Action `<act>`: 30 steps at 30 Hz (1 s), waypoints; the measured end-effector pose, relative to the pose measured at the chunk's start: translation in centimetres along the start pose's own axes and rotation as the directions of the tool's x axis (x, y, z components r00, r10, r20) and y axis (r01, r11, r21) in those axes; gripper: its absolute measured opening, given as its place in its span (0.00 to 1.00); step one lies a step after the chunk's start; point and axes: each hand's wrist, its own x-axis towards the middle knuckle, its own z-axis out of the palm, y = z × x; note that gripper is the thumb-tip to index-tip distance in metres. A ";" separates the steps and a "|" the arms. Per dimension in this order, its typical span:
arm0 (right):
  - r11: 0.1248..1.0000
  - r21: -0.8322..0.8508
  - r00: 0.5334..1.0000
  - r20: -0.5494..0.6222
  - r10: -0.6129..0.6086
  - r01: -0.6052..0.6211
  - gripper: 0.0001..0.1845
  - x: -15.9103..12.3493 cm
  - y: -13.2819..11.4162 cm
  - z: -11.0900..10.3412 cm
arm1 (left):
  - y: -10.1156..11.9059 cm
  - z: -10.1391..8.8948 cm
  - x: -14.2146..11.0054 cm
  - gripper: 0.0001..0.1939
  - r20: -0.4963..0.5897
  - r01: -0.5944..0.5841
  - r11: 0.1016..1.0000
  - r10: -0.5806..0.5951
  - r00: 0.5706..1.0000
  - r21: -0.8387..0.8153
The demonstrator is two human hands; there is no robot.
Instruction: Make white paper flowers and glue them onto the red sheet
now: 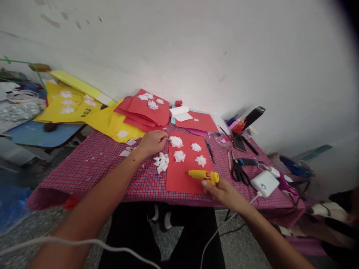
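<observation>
A red sheet of paper (183,175) lies at the table's front, with several crumpled white paper tufts (179,156) on it. My right hand (221,190) is closed around a yellow hot glue gun (202,175), its nozzle pointing left above the lower part of the sheet. At the sheet's upper left edge, my left hand (153,143) has its fingers pinched together beside a white paper tuft (176,141). Whatever sits between those fingertips is too small to make out. A pile of white paper pieces (161,163) lies just left of the sheet.
Scissors (240,172), a white square box (265,183) and a pen (209,151) lie to the right. Red sheets (148,112) and yellow paper (109,121) are stacked at the back left. A white cable (215,235) hangs at the front. Behind stands a wall (179,48).
</observation>
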 end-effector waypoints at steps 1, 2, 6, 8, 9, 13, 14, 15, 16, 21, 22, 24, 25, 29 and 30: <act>1.000 -0.025 1.000 -0.009 -0.010 0.010 0.22 0.1 0.1 0.0 | 0.0 0.0 0.0 0.13 0.002 -0.001 1.000 0.001 1.000 0.001; 0.999 -0.047 1.000 -0.016 -0.019 0.019 0.22 0.2 0.1 -0.1 | 0.0 0.0 0.0 0.13 0.004 -0.002 1.000 0.002 1.000 0.001; 0.993 -0.113 0.999 -0.015 -0.037 0.035 0.22 0.5 -0.2 -0.2 | 0.0 0.0 0.0 0.13 0.016 -0.004 1.000 0.004 1.000 -0.010; 0.989 -0.144 0.999 -0.018 -0.046 0.043 0.22 0.6 -0.5 -0.3 | 0.0 0.0 0.0 0.13 0.016 -0.011 1.000 0.011 1.000 -0.015; 0.986 -0.158 0.999 -0.019 -0.051 0.048 0.22 0.6 -0.7 -0.3 | 0.0 0.0 0.0 0.13 0.015 -0.015 1.000 0.015 1.000 -0.017; 0.982 -0.182 0.999 -0.009 -0.052 0.050 0.24 0.7 -1.1 -0.4 | 0.1 0.0 0.0 0.13 0.013 -0.021 1.000 0.022 1.000 -0.016; 0.982 -0.180 0.999 -0.007 -0.050 0.048 0.24 0.7 -1.2 -0.4 | 0.1 0.0 0.0 0.12 0.016 -0.021 1.000 0.021 1.000 -0.015; 0.983 -0.180 0.999 -0.004 -0.047 0.046 0.25 0.7 -1.2 -0.4 | 0.1 0.0 0.0 0.12 0.019 -0.020 1.000 0.020 1.000 -0.012; 0.982 -0.181 0.999 -0.002 -0.045 0.044 0.25 0.7 -1.2 -0.5 | 0.2 0.0 0.0 0.12 0.022 -0.019 1.000 0.019 1.000 -0.008; 0.979 -0.200 0.999 0.003 -0.050 0.050 0.26 0.7 -1.3 -0.6 | 0.1 0.0 0.0 0.13 0.022 -0.017 1.000 0.017 1.000 -0.005; 0.979 -0.198 0.998 0.003 -0.055 0.054 0.26 0.7 -1.3 -0.6 | 0.1 0.0 0.0 0.13 0.023 -0.017 1.000 0.018 1.000 -0.007; 0.979 -0.192 0.998 0.006 -0.063 0.063 0.27 0.6 -1.5 -0.6 | 0.1 0.0 0.1 0.13 0.026 -0.021 1.000 0.022 0.999 -0.010; 0.979 -0.194 0.998 0.007 -0.062 0.063 0.27 0.6 -1.5 -0.6 | 0.0 0.0 0.1 0.13 0.026 -0.023 1.000 0.023 0.999 -0.009; 0.976 -0.208 0.998 0.013 -0.062 0.064 0.27 0.7 -1.6 -0.6 | 0.0 -0.1 0.1 0.12 0.033 -0.026 1.000 0.026 0.999 -0.003; 0.977 -0.203 0.997 0.020 -0.069 0.072 0.27 0.7 -1.7 -0.6 | 0.0 -0.1 0.1 0.12 0.033 -0.026 1.000 0.026 0.999 -0.001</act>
